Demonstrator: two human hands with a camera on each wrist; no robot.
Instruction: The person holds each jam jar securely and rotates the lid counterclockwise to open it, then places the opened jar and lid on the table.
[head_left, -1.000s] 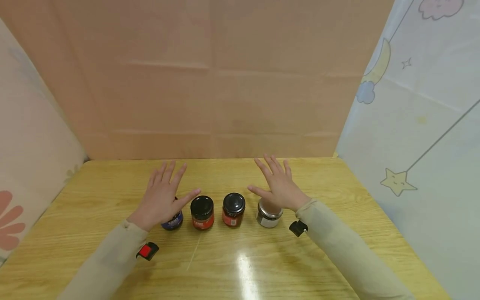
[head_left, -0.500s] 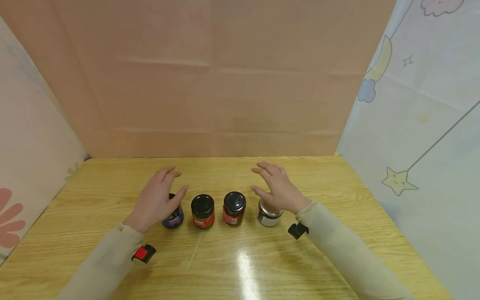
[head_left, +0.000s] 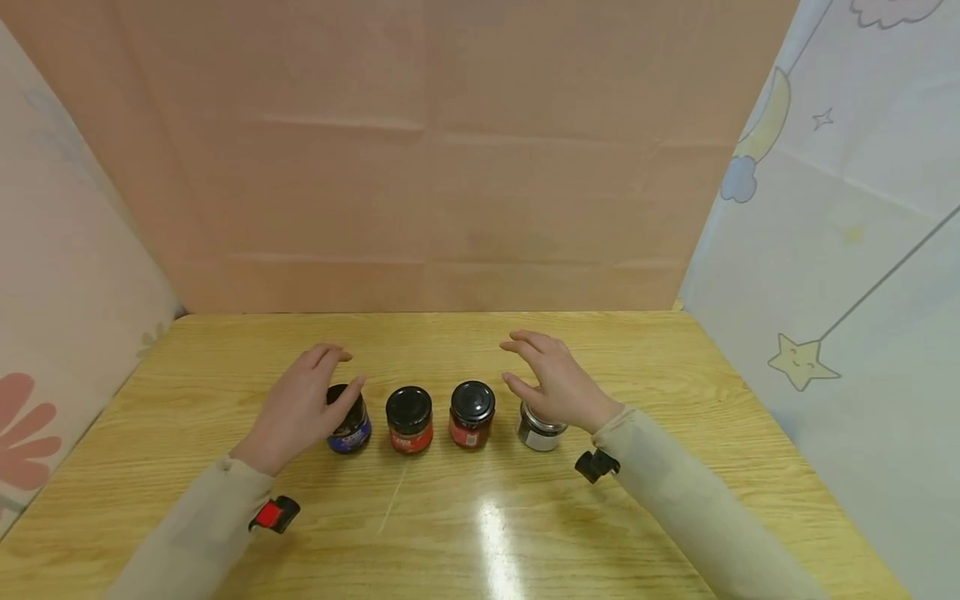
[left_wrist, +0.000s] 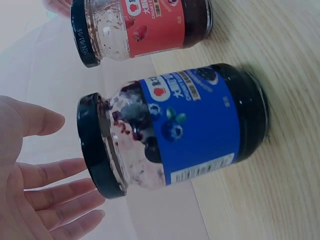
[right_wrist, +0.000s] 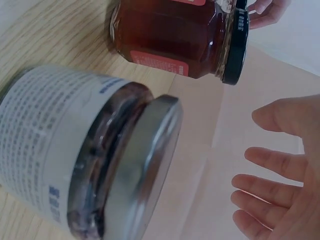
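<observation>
I'm watching the left hand (head_left: 295,408) and right hand (head_left: 560,385) relaxing from wide spreads, parted, empty, leaving the blue-labelled jar (head_left: 353,432) and silver-lidded jar (head_left: 540,435) ungripped.

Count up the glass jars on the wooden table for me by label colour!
Blue-labelled glass jar with round black lid: 1
Red-labelled glass jars with round black lids: 2
White-labelled glass jar with round silver metal lid: 1
Total: 4

Screened nook (head_left: 82,225), creased backdrop (head_left: 450,183), cartoon side sheet (head_left: 892,292), wooden table (head_left: 435,525)
</observation>
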